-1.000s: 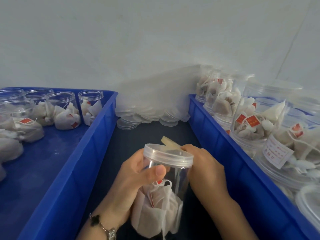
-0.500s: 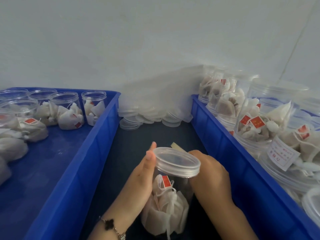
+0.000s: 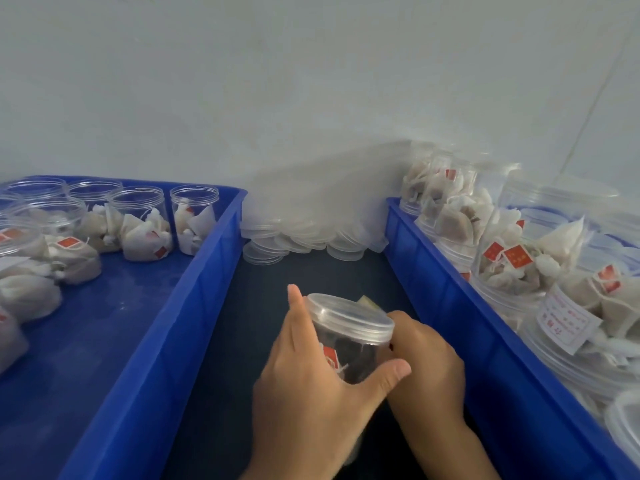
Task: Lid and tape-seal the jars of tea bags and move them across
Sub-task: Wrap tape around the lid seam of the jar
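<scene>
Left hand (image 3: 304,386) now wraps the jar (image 3: 349,348), thumb across its front | right hand (image 3: 424,362) grips its far side | jar clear, lidded, tilted, tea bags inside.

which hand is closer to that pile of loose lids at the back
Left. The left hand grips the jar, its fingertips reaching up toward the lid pile. The right hand sits behind the jar, lower and further right of the pile.

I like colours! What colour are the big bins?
Blue bins, seen in the head view.
</scene>
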